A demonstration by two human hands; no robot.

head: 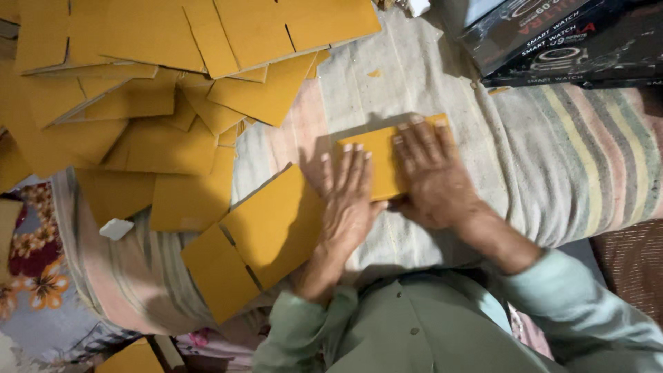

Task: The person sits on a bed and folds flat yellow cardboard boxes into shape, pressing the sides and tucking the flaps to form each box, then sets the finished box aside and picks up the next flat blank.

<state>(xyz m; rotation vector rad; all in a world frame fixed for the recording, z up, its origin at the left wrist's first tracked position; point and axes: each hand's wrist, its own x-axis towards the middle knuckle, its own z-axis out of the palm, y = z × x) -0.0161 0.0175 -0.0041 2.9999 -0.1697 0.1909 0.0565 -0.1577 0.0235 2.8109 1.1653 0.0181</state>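
2 flat palms, left hand [347, 200] and right hand [434, 176], fingers spread open, pressing down on yellow cardboard piece [376, 162] lying on striped cloth [566, 159], beside loose cardboard pile [138, 90].

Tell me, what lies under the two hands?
A folded yellow card piece lies flat on the striped cloth, pressed by the left hand and right hand. Its middle and right part are covered.

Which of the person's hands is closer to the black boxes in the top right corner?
The right hand, pressing the yellow card piece, lies nearer the black boxes. The left hand is farther away.
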